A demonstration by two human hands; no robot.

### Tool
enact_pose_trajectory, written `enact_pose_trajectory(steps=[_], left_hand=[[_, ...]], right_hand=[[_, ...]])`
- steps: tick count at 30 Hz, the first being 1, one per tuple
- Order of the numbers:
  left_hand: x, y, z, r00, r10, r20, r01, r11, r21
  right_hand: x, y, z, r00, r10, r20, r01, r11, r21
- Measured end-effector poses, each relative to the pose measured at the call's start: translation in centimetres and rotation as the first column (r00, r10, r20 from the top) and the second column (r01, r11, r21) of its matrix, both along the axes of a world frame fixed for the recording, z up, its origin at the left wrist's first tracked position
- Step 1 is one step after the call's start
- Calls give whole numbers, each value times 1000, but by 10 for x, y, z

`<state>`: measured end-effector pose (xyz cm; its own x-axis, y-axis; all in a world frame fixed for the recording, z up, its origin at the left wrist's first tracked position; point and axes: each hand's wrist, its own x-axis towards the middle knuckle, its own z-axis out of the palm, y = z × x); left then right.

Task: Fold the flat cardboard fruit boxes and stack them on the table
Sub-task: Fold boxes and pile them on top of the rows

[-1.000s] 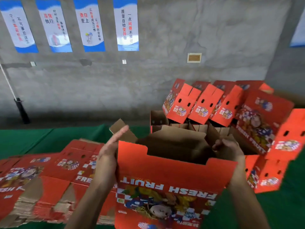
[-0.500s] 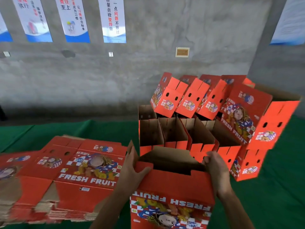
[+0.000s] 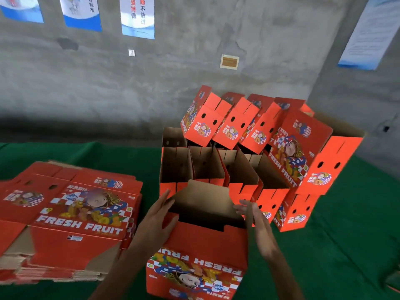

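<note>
Box in hand: the person has an erected red fruit box [image 3: 195,252] standing open-topped at the near edge of the worktop [image 3: 346,245], with its print upside down to the camera.
Left hand: the left hand [image 3: 158,215] lies against the box's left wall, fingers [image 3: 165,197] straight and close together, tips at the brown inner flap [image 3: 205,198].
Right hand: the right hand [image 3: 253,217] stands just beside the right wall with fingers straight and slightly spread; it grips nothing (contact with the wall cannot be told).
Step in hand: it seems to be the squaring of the box and the settling of the flap.
How to do it well: both palms should press the side walls evenly, so the corners become straight, and the flap should go down fully before the box is lifted.
Flat stock: a pile of flat boxes [image 3: 71,215] lies toward the left edge, beside the left forearm.
Finished stock: the folded boxes [image 3: 227,169] stand toward the far right, some upright and open, others leaning on top.
In the way: the leaning boxes [image 3: 298,152] may slide if the new box pushes them; a free place seems to be in front of the row.
</note>
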<state>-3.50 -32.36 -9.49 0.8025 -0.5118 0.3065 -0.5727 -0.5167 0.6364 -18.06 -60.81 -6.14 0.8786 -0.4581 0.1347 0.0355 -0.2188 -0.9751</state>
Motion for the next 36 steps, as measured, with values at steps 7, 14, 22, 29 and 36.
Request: enact_pose_trajectory(steps=[7,14,22,29,36], left_hand=[[-4,3,7,991,-129,-27,131,984,122],[-3,3,11,977,-179,-113,205,932,300],[1,7,3,961,-234,-149,248,966,79],[4,4,-7,977,-214,-8,214,977,23],[-3,7,-4,991,-121,-59,121,993,-5]], right_hand=[[-1,-20,1,998,58,-13,-57,998,33],[10,-32,-4,997,64,-47,-58,992,112],[15,8,-27,1000,23,-1,-21,876,-483],[20,14,-20,983,-164,86,177,692,-700],[23,18,-21,970,-46,-237,-100,819,-566]])
